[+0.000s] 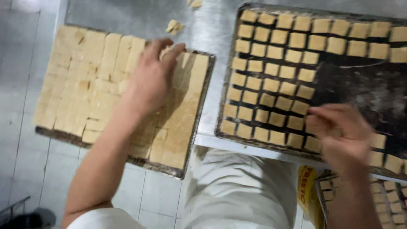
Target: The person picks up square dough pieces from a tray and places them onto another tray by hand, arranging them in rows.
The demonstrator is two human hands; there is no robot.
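Observation:
My left hand [151, 76] rests palm down on a slab of pale dough cut into squares [89, 80], fingers curled over pieces near the far edge of the left tray [199, 114]. My right hand [341, 133] is blurred, its fingertips pinched at a dough square [316, 126] near the front of the dark baking tray [227, 106]. That tray holds several rows of separated dough squares [271, 68] on its left and top; its right middle is bare and dusted with flour.
Both trays sit on a steel table [212, 34] with dough crumbs [174, 26] at the far side. The left tray overhangs the table edge above a tiled floor. Another tray of squares [381, 199] sits lower right, beside a yellow bag [306, 191].

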